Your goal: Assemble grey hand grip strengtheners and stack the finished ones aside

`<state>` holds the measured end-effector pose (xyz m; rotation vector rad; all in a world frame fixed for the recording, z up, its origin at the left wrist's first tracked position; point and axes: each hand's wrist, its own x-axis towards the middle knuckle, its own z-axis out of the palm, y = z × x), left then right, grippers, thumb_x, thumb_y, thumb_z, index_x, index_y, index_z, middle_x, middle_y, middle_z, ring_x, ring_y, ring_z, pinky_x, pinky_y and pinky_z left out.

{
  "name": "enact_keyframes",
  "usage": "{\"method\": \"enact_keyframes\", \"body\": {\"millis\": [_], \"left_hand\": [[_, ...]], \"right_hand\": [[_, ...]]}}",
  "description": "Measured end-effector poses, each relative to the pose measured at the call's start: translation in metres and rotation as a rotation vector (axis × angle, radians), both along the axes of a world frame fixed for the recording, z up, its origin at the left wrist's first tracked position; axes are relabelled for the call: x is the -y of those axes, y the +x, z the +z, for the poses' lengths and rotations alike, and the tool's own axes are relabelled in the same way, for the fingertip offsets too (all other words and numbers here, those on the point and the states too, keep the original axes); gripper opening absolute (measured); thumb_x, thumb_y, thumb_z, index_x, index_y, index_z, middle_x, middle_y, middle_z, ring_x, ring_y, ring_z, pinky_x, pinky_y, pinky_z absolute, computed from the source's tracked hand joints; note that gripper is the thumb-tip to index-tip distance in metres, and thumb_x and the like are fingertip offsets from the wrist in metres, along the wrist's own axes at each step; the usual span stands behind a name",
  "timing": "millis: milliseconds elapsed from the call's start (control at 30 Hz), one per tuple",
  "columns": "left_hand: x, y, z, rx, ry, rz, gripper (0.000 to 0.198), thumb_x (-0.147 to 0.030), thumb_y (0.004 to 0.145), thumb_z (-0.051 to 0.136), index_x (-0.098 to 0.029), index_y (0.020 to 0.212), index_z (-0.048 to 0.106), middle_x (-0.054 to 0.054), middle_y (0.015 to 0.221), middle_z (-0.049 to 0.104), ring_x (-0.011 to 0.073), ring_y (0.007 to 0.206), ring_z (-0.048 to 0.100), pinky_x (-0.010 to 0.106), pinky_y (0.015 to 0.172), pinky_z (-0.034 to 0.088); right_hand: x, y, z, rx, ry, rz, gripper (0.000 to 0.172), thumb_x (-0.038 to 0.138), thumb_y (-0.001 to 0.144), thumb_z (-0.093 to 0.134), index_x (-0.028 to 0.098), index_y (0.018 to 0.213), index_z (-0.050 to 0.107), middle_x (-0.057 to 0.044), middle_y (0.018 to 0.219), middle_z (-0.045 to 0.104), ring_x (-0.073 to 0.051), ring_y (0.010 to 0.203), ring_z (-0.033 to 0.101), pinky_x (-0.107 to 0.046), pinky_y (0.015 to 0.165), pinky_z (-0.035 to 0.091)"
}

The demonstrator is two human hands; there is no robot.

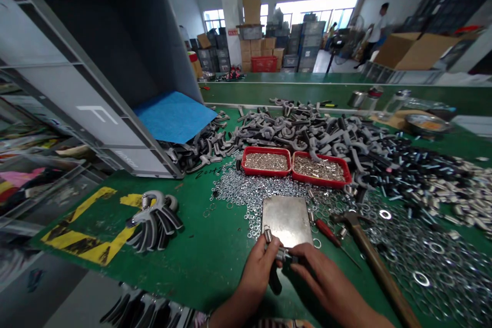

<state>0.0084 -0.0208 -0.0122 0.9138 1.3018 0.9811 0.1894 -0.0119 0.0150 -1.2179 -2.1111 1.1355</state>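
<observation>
My left hand is closed around a partly visible hand grip strengthener, its black handle pointing down and its metal coil spring sticking up by the thumb. From the right, my right hand pinches a small dark piece at the end of the grip's metal shaft; the fingers partly hide it. Both hands are just in front of a square metal plate. Right of the plate lie a red-handled screwdriver and a wooden-handled hammer.
Two red trays of small metal parts stand behind the plate, among scattered rings. Grey handles are heaped beyond. At left are stacked grips and a tall grey crate. Black pieces and washers cover the right side.
</observation>
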Motion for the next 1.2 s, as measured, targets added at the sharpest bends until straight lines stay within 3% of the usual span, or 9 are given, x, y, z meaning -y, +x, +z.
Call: {"method": "enact_keyframes", "body": {"millis": [133, 333, 500, 567, 733, 867, 967, 1067, 1200], "left_hand": [[0.0, 0.0, -0.005, 0.05, -0.029, 0.009, 0.046, -0.064, 0.088, 0.052, -0.018, 0.089, 0.057, 0.0, 0.072, 0.056, 0.0157, 0.071, 0.053, 0.026, 0.07, 0.041], [0.001, 0.004, -0.008, 0.125, -0.047, 0.04, 0.049, -0.066, 0.084, 0.057, -0.018, 0.089, 0.057, 0.0, 0.074, 0.056, 0.0149, 0.069, 0.053, 0.025, 0.068, 0.041], [0.004, 0.006, -0.011, 0.143, -0.079, 0.034, 0.052, -0.069, 0.082, 0.057, -0.017, 0.087, 0.057, 0.0, 0.07, 0.056, 0.0144, 0.067, 0.052, 0.025, 0.067, 0.041], [0.003, 0.005, -0.009, 0.136, -0.069, 0.012, 0.051, -0.069, 0.083, 0.056, -0.018, 0.087, 0.057, 0.0, 0.071, 0.056, 0.0147, 0.068, 0.053, 0.025, 0.068, 0.041], [-0.003, 0.002, 0.012, 0.008, 0.067, -0.046, 0.044, -0.062, 0.09, 0.051, -0.019, 0.09, 0.056, 0.0, 0.073, 0.057, 0.0156, 0.07, 0.054, 0.025, 0.068, 0.042], [-0.009, -0.002, 0.025, -0.097, 0.176, -0.03, 0.038, -0.056, 0.094, 0.048, -0.019, 0.091, 0.057, 0.001, 0.078, 0.058, 0.0163, 0.075, 0.055, 0.025, 0.07, 0.043], [-0.012, -0.005, 0.025, -0.08, 0.199, -0.015, 0.036, -0.053, 0.095, 0.046, -0.018, 0.092, 0.057, 0.002, 0.082, 0.06, 0.0167, 0.078, 0.056, 0.026, 0.075, 0.044], [-0.011, -0.007, 0.022, -0.039, 0.162, -0.006, 0.037, -0.053, 0.095, 0.047, -0.018, 0.091, 0.057, 0.001, 0.08, 0.059, 0.0161, 0.076, 0.056, 0.026, 0.074, 0.044], [-0.008, -0.01, 0.018, 0.017, 0.097, -0.029, 0.039, -0.055, 0.095, 0.047, -0.017, 0.092, 0.057, 0.001, 0.077, 0.059, 0.0153, 0.074, 0.055, 0.026, 0.072, 0.043]], "right_hand": [[0.0, -0.001, -0.004, -0.025, 0.005, 0.035, 0.026, 0.028, 0.097, 0.052, 0.03, 0.122, 0.058, -0.006, 0.119, 0.067, -0.023, 0.111, 0.062, -0.04, 0.098, 0.046], [0.004, -0.007, -0.011, -0.225, -0.336, -0.151, 0.014, 0.037, 0.095, 0.053, 0.023, 0.096, 0.054, 0.001, 0.072, 0.064, -0.017, 0.06, 0.063, -0.03, 0.06, 0.051], [0.006, 0.003, 0.0, -0.073, -0.027, 0.052, 0.018, 0.028, 0.098, 0.048, 0.026, 0.108, 0.062, -0.007, 0.107, 0.067, -0.022, 0.102, 0.061, -0.037, 0.091, 0.047], [0.006, 0.005, 0.002, -0.091, -0.043, 0.023, 0.017, 0.029, 0.097, 0.05, 0.026, 0.11, 0.062, -0.006, 0.105, 0.067, -0.021, 0.1, 0.062, -0.036, 0.09, 0.047], [0.0, -0.006, 0.001, -0.421, -0.436, -0.25, 0.024, 0.046, 0.091, 0.059, 0.023, 0.093, 0.051, 0.002, 0.071, 0.064, -0.015, 0.056, 0.062, -0.03, 0.059, 0.05], [-0.003, -0.02, 0.004, -0.578, -0.612, -0.265, 0.034, 0.054, 0.092, 0.053, 0.022, 0.083, 0.048, 0.0, 0.074, 0.067, -0.012, 0.049, 0.058, -0.027, 0.053, 0.048], [-0.001, -0.024, 0.005, -0.54, -0.528, -0.272, 0.033, 0.053, 0.088, 0.061, 0.022, 0.089, 0.051, 0.002, 0.073, 0.063, -0.014, 0.058, 0.061, -0.029, 0.06, 0.05], [0.004, -0.019, 0.004, -0.333, -0.284, -0.295, 0.023, 0.043, 0.089, 0.062, 0.023, 0.094, 0.053, 0.002, 0.074, 0.059, -0.018, 0.068, 0.061, -0.031, 0.066, 0.049], [0.009, -0.01, 0.004, -0.126, 0.019, -0.125, 0.013, 0.03, 0.096, 0.051, 0.023, 0.105, 0.057, -0.006, 0.098, 0.064, -0.022, 0.09, 0.061, -0.037, 0.083, 0.048]]}}
